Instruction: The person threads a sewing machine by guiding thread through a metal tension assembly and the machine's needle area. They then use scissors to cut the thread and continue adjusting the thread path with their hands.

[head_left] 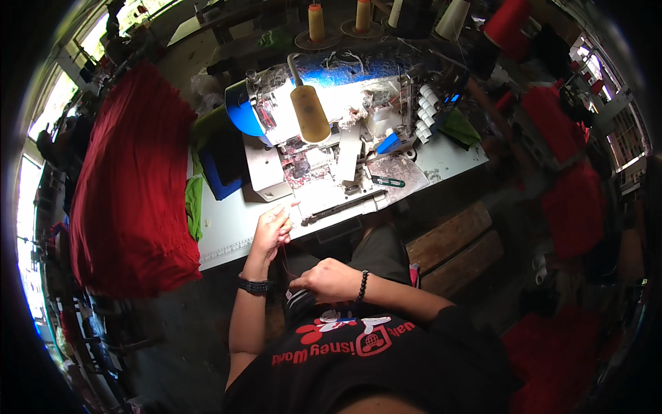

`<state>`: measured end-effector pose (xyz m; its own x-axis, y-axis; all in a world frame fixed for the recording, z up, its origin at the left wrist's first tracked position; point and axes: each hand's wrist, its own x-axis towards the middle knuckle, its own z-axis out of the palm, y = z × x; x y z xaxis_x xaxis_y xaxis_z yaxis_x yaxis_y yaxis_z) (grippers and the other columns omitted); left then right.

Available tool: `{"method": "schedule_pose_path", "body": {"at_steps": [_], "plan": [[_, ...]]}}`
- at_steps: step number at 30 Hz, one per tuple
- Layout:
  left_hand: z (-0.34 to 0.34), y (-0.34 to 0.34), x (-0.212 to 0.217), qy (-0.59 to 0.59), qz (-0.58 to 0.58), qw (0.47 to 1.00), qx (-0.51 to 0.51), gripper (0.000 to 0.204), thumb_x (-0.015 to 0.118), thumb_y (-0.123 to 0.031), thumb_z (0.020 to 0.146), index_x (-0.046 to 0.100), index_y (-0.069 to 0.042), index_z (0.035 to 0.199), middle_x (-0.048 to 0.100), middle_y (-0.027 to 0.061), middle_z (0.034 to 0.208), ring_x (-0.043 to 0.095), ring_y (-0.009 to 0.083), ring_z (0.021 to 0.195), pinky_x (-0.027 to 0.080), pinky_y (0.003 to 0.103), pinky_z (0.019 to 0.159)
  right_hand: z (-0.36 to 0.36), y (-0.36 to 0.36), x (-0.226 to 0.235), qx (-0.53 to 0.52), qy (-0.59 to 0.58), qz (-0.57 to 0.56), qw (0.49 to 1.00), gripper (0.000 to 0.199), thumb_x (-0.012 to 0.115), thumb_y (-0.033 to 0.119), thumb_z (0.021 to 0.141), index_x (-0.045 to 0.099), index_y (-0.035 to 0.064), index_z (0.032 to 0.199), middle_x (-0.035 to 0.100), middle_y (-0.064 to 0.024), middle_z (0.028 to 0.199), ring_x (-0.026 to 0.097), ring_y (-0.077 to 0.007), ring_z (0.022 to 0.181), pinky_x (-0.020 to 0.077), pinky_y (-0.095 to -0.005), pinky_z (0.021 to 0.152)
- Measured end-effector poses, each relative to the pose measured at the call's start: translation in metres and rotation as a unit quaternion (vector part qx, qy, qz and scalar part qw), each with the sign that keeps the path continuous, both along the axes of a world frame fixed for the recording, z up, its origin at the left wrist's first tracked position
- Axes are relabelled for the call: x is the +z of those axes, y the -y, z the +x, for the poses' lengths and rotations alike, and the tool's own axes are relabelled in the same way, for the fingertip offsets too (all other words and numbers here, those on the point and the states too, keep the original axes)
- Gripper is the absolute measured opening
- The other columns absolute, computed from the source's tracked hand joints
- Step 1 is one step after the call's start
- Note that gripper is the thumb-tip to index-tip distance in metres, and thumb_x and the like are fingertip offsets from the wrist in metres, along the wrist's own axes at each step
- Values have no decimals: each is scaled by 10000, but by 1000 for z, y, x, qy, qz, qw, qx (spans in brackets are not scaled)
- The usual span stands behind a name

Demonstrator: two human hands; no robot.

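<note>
A thin red thread (pixel 285 261) runs between my two hands in front of the sewing machine (pixel 324 165). My left hand (pixel 271 231) is at the table's front edge, fingers curled on the thread, with a reddish bit near the fingertips. Lower and closer to my lap, my right hand (pixel 327 281) is closed, thumb and forefinger pinched at the thread's lower end. The machine is brightly lit by a lamp with a yellowish shade (pixel 310 114). On its plate lies a small green-handled tool (pixel 388 181), perhaps a thread snipper.
A large pile of red fabric (pixel 134 186) hangs over the table's left side, with green cloth (pixel 194 207) beside it. Thread cones (pixel 316 22) stand behind the machine. To the right are a wooden bench (pixel 452 234) and more red fabric (pixel 572 200).
</note>
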<state>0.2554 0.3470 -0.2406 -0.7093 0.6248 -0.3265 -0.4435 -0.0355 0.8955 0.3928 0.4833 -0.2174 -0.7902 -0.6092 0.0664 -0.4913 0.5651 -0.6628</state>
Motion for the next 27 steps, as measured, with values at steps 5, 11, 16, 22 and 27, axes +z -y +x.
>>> {"method": "schedule_pose_path", "body": {"at_steps": [5,11,16,22,27], "plan": [[12,36,3,-75,-110,991,-1,323,448,-240,987,581,-24,1186,334,-83,505,293,1,411,307,160,391,-21,-67,-28,-274,-79,-141,948,431,534,15,746,582,117,1162,603,-141,1067,629,-325,844,521,-384,743],[41,60,9,-78,-123,989,-36,305,458,-219,984,594,-29,1181,380,-72,506,321,8,419,309,173,401,-87,-157,-54,-499,-163,76,848,409,534,27,775,571,101,1176,650,-138,960,636,-316,815,514,-404,690],[50,61,17,-79,-109,990,-42,292,467,-210,982,598,-43,1182,382,-77,505,326,5,423,298,172,400,-113,-174,-70,-458,-229,139,848,298,547,99,787,566,59,1082,632,-151,796,636,-336,694,512,-440,621],[52,57,21,-78,-108,990,-52,292,467,-204,981,598,-42,1185,395,-77,509,330,2,425,295,169,402,-115,-174,-76,-472,-248,191,824,247,550,90,778,570,54,1021,638,-152,751,641,-333,661,522,-431,601],[51,52,28,-77,-102,990,-54,292,470,-199,978,598,-40,1187,399,-78,515,329,1,433,290,168,412,-116,-172,-74,-481,-170,194,838,176,583,131,764,608,61,924,642,-148,695,652,-326,692,521,-426,619]]}}
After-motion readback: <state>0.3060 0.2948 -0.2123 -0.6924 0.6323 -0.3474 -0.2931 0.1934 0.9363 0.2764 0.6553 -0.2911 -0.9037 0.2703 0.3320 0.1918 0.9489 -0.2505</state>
